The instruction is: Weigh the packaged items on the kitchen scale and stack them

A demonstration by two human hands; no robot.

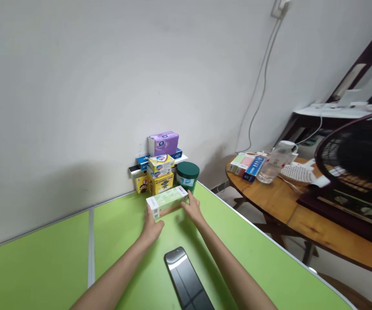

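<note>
In the head view, the pale green carton [168, 200] sits in front of the green tub [187, 175] and to its left; whether it touches the worktop [121, 241] I cannot tell. Fingers of the left hand [152, 225] and right hand [193, 208] are clamped on its short ends. It looks light, stiff, perhaps slippery and dentable; those ends suit a gentle two-handed hold.

Left forearm [121, 267] and right forearm [227, 262] bare, stretched over the desk [44, 258] toward its far right corner, left hand [152, 230] and right hand [193, 207] facing inward, near each other, fingers in a hold.
</note>
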